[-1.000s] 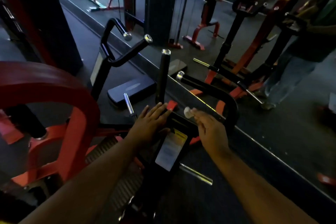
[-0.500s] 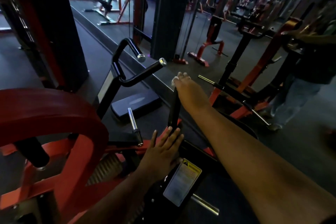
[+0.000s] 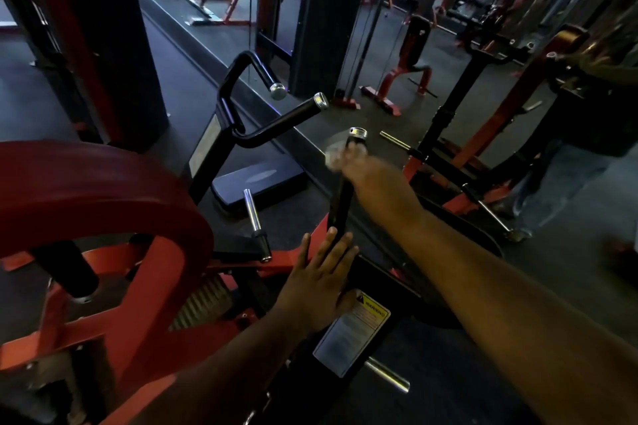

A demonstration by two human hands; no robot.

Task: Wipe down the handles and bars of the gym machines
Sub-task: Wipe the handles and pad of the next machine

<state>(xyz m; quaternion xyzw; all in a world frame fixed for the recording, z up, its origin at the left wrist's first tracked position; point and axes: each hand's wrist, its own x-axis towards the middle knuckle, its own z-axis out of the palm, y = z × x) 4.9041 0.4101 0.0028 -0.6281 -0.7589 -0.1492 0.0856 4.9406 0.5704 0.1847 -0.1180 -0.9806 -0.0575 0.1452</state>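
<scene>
A black upright handle bar [image 3: 341,203] with a chrome end cap rises from the red and black gym machine in front of me. My right hand [image 3: 373,183] is curled round its upper part, holding a pale cloth [image 3: 335,153] against it; hand and cloth are motion-blurred. My left hand [image 3: 321,276] lies flat with straight fingers on the machine frame at the foot of the bar. A second black bent handle [image 3: 276,124] with two chrome caps stands further left.
A big red curved frame [image 3: 103,190] fills the left. A chrome peg [image 3: 253,214] and a black floor pad [image 3: 259,179] lie behind it. A warning label [image 3: 352,331] sits below my left hand. A mirror wall ahead reflects machines and a person at right [image 3: 569,155].
My right hand with the cloth has slid from the top of the upright bar a little way down it. My left hand has stayed at the bar's base. The view has tilted slightly.
</scene>
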